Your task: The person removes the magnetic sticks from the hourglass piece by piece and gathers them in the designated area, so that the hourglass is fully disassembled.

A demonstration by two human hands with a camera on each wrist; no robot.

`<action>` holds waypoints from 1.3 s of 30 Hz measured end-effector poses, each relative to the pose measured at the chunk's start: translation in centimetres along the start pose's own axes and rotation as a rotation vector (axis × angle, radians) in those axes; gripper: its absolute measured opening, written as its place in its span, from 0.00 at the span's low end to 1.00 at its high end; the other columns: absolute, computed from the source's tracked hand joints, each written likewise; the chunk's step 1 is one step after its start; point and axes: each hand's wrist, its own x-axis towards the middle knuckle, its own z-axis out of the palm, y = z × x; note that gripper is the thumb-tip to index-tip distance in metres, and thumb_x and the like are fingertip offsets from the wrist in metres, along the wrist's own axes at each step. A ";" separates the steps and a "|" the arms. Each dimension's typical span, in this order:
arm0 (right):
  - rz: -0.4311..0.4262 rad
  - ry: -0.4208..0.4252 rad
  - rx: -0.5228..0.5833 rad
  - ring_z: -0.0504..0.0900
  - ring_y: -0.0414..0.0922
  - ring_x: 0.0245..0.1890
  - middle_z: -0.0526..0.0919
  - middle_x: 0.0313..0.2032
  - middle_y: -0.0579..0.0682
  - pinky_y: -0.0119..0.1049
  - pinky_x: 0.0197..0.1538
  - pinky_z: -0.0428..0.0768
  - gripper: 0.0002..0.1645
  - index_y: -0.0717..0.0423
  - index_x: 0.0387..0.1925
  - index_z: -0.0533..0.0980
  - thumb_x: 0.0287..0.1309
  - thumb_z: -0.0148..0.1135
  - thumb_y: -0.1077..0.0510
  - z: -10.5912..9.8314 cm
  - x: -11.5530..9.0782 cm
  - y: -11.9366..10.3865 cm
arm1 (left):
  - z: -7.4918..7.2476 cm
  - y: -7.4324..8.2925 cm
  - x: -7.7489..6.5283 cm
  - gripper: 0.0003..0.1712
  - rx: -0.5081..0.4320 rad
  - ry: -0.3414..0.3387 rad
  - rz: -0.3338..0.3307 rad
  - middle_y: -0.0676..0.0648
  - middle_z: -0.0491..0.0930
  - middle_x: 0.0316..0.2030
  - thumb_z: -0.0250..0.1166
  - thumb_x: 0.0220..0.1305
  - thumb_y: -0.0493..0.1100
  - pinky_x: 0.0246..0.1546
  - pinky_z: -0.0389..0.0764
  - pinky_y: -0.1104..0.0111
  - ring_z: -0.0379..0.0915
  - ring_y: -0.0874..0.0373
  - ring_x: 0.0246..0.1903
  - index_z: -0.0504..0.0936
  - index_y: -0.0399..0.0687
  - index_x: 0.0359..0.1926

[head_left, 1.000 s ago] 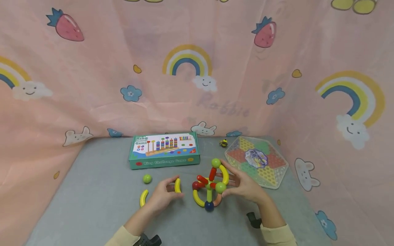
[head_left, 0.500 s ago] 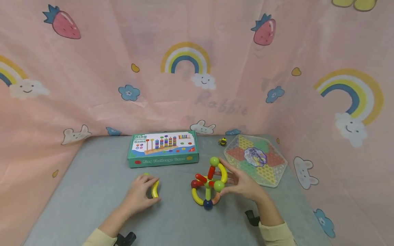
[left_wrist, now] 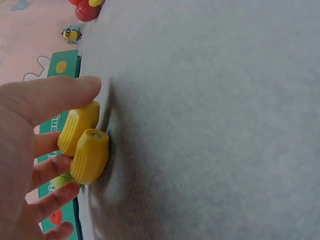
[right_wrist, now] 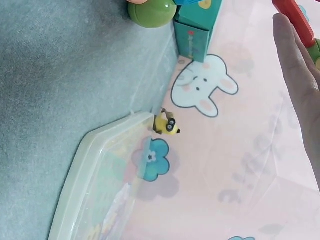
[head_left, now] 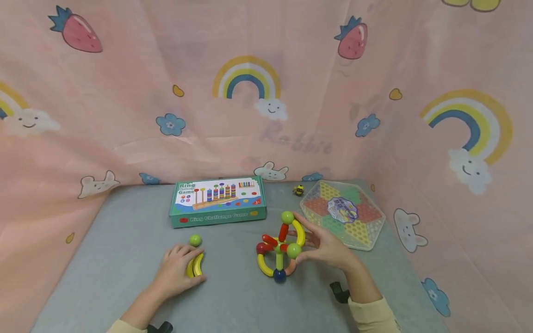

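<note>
My left hand (head_left: 176, 270) is low over the table, pinching a yellow curved stick (head_left: 198, 264) lengthwise between thumb and fingers. Close beside it on the palm side is a second yellow curved stick (left_wrist: 91, 157); both show their ends in the left wrist view. A green ball (head_left: 195, 240) lies just beyond the fingers. My right hand (head_left: 326, 245) holds a magnetic ball-and-stick structure (head_left: 279, 261) by its right side, at a yellow curved stick and green balls. Red rods, a dark red ball and a dark blue ball also belong to it.
A green Ring Challenge Game box (head_left: 218, 217) lies at the back. To its right are a small bee figure (head_left: 298, 190) and a clear hexagonal case (head_left: 343, 215), behind the right hand. A pink printed curtain (head_left: 250, 148) borders the grey table.
My left hand has moved left and slightly towards me with the yellow curved stick, bringing it beside the other one. The right hand stays on the structure, nearly still.
</note>
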 end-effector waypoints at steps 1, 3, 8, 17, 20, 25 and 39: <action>0.000 -0.002 0.004 0.65 0.65 0.71 0.46 0.80 0.56 0.45 0.67 0.73 0.61 0.48 0.80 0.48 0.54 0.75 0.57 0.0 0.0 -0.1 | 0.0 0.0 0.1 0.40 0.005 -0.016 -0.005 0.49 0.81 0.51 0.81 0.43 0.61 0.54 0.70 0.46 0.71 0.49 0.54 0.83 0.52 0.58; 0.002 0.000 0.005 0.65 0.66 0.71 0.47 0.80 0.56 0.47 0.67 0.73 0.61 0.48 0.80 0.48 0.54 0.75 0.57 0.0 -0.1 -0.1 | 0.0 0.0 0.2 0.39 0.003 -0.045 -0.016 0.50 0.80 0.51 0.81 0.44 0.61 0.53 0.70 0.48 0.70 0.49 0.54 0.83 0.53 0.58; 0.020 0.013 -0.017 0.65 0.65 0.71 0.48 0.80 0.53 0.49 0.67 0.72 0.62 0.47 0.80 0.48 0.53 0.77 0.56 0.0 0.1 -0.3 | -0.1 -0.1 0.0 0.39 -0.026 -0.082 -0.040 0.51 0.79 0.53 0.81 0.43 0.61 0.53 0.70 0.48 0.70 0.49 0.55 0.83 0.56 0.58; -0.014 -0.001 -0.028 0.67 0.67 0.70 0.47 0.80 0.54 0.56 0.67 0.71 0.62 0.43 0.80 0.48 0.53 0.77 0.56 -0.1 0.3 -0.6 | -0.9 2.7 0.6 0.43 -0.161 0.068 0.093 0.46 0.77 0.59 0.81 0.48 0.52 0.57 0.73 0.43 0.72 0.47 0.57 0.76 0.50 0.66; -0.029 -0.016 -0.009 0.66 0.68 0.70 0.47 0.80 0.55 0.57 0.67 0.70 0.63 0.49 0.81 0.46 0.53 0.77 0.57 -0.3 0.1 -0.4 | -0.6 4.7 1.4 0.39 -0.258 0.020 0.145 0.46 0.76 0.59 0.78 0.53 0.50 0.58 0.76 0.46 0.73 0.48 0.58 0.76 0.48 0.66; -0.032 -0.039 0.010 0.65 0.67 0.71 0.45 0.81 0.52 0.53 0.67 0.71 0.64 0.48 0.81 0.45 0.52 0.77 0.59 -0.4 -0.1 -0.2 | 1.2 8.0 3.0 0.38 -0.353 -0.141 0.108 0.47 0.76 0.60 0.73 0.61 0.56 0.52 0.83 0.57 0.76 0.55 0.53 0.74 0.48 0.68; -0.026 -0.052 -0.006 0.63 0.63 0.73 0.43 0.81 0.51 0.48 0.67 0.73 0.63 0.39 0.80 0.46 0.54 0.76 0.60 -0.9 -0.6 -0.4 | 5.8 13.8 6.2 0.36 -0.288 -0.064 -0.015 0.42 0.81 0.53 0.74 0.58 0.54 0.54 0.81 0.52 0.77 0.48 0.52 0.76 0.40 0.63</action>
